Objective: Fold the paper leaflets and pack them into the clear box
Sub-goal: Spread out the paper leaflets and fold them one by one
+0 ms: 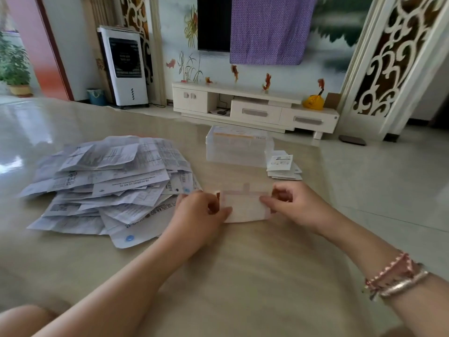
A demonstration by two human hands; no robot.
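Print on the loose heap of white paper leaflets (107,181) is too blurred to read. The left hand (199,212) hides the near-left corner of the small pink-edged folded leaflet (245,205). The clear plastic box's (237,147) contents stay indistinct.

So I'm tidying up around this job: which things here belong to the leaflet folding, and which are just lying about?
Job:
- leaflet, pinched by left hand and right hand
- unfolded pile
- clear box
- folded stack

Lying about:
- air cooler
- TV cabinet
- yellow bag
- blue bin
- potted plant
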